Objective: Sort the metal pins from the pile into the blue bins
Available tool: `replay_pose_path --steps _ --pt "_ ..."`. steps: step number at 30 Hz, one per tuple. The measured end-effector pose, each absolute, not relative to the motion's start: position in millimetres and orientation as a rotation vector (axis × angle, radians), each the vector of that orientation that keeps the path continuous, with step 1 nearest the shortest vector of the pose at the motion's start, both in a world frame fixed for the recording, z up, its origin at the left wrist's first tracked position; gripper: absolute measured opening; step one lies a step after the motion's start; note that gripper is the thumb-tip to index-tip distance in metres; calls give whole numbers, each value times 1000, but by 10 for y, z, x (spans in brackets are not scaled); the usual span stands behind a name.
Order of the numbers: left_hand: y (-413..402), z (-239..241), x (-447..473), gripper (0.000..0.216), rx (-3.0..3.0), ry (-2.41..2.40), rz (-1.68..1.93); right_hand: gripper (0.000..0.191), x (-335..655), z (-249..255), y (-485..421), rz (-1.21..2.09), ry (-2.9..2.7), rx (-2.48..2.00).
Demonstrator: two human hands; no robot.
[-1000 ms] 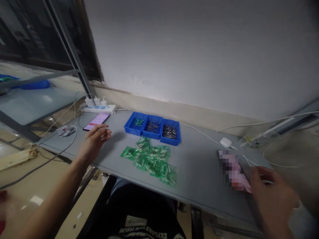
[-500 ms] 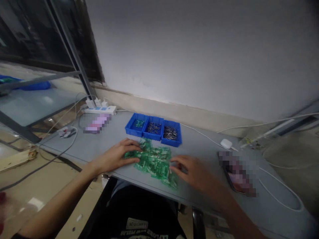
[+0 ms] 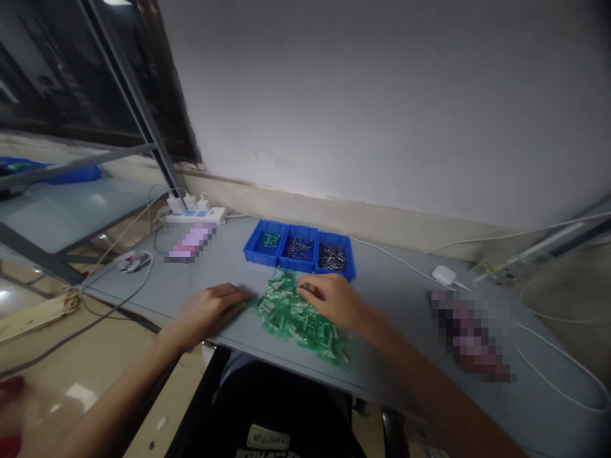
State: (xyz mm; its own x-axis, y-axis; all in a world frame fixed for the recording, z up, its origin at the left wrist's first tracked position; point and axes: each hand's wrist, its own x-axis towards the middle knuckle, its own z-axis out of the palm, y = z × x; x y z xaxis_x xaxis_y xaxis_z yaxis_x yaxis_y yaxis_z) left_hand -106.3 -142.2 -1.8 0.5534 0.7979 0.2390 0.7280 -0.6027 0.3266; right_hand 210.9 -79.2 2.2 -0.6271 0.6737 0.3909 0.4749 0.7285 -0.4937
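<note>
A pile of small green plastic packets (image 3: 296, 321) lies on the grey table, with small parts showing through the film. My left hand (image 3: 210, 312) is at the left of the pile, its fingers closed together, and a bit of green shows at their tips. Over the upper right of the pile is my right hand (image 3: 331, 299), thumb and fingers pinched. Whatever sits in that pinch is too small to make out. Behind the pile stand three blue bins: the left bin (image 3: 252, 254) holds a few green pieces, the middle bin (image 3: 298, 264) and right bin (image 3: 351, 270) hold thin metal pins.
A power strip (image 3: 217, 216) with plugs and a blurred-out phone (image 3: 193, 242) are at the back left. On the right lie a white charger (image 3: 443, 275), another blurred-out phone-like item (image 3: 470, 337) and a loose white cable (image 3: 563, 362). The wall (image 3: 382, 127) closes off the back.
My left hand has drawn back left off the pile, its fingers closing. My right hand has moved left and away from me over the packets and now pinches. The view has shifted slightly.
</note>
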Motion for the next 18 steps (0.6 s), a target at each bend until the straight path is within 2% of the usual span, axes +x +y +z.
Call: replay_pose_path --steps 3,5,8,11,15,18 --pt "-1361 42 -1025 28 2417 1434 770 9 2080 -40 -805 479 -2229 -882" --pt "-1222 110 -905 33 2230 1435 902 17 2070 -44 -823 406 -2176 -858" --pt "-889 237 -629 46 2041 1103 798 32 2091 20 -790 258 -2228 -744" --pt "-550 320 -359 49 1919 827 709 45 2158 86 -659 171 -2317 -633" --pt "-346 272 -160 53 1884 723 682 37 2248 23 -508 77 -2266 -573" --pt "-356 150 -161 46 2028 751 862 29 2267 -103 -529 21 -2160 -609"
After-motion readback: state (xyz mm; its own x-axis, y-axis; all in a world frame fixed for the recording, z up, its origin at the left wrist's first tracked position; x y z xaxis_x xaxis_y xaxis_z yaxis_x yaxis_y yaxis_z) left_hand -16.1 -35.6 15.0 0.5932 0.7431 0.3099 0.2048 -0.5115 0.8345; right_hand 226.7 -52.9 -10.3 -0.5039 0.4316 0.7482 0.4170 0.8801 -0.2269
